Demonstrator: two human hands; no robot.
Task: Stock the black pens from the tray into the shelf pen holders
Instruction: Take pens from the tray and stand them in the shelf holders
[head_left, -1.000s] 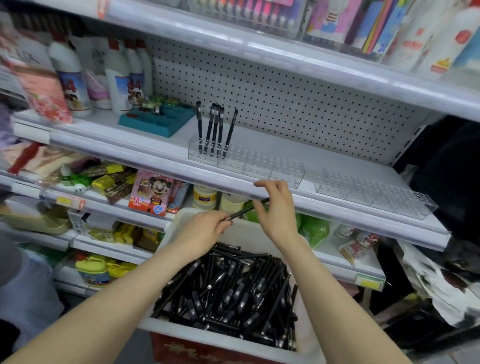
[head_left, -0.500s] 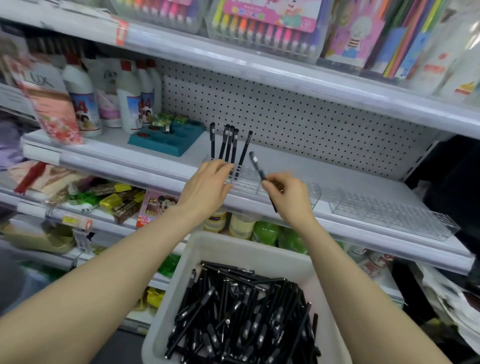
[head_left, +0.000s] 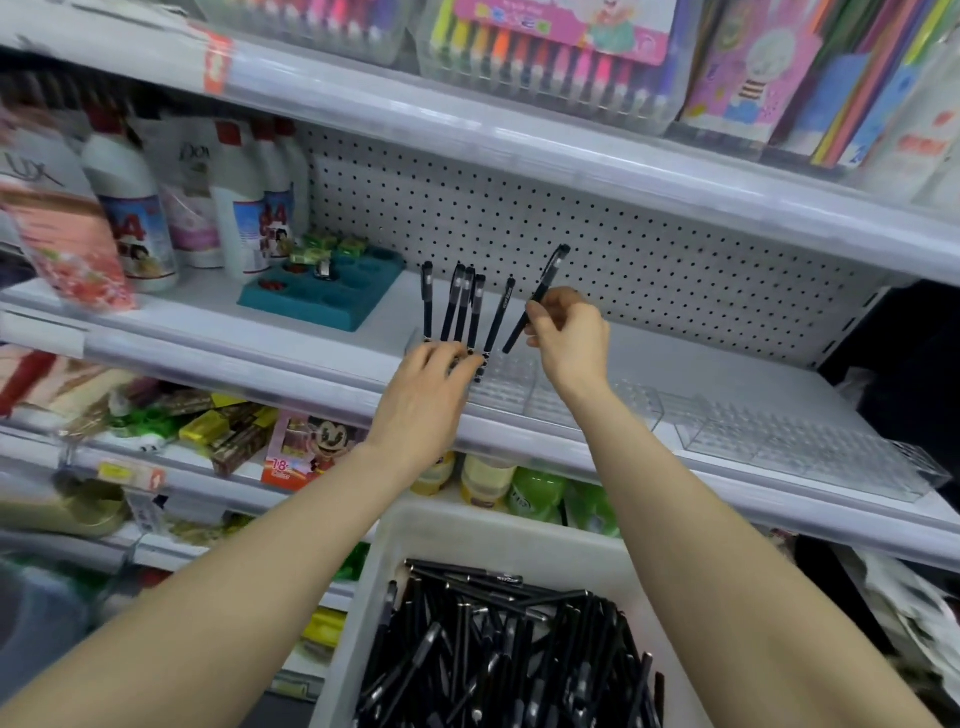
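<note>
Both bare forearms stretch forward; right hand (head_left: 569, 338) pinches a black pen (head_left: 548, 278), left hand (head_left: 428, 379) lies palm-down, fingers bent.
</note>
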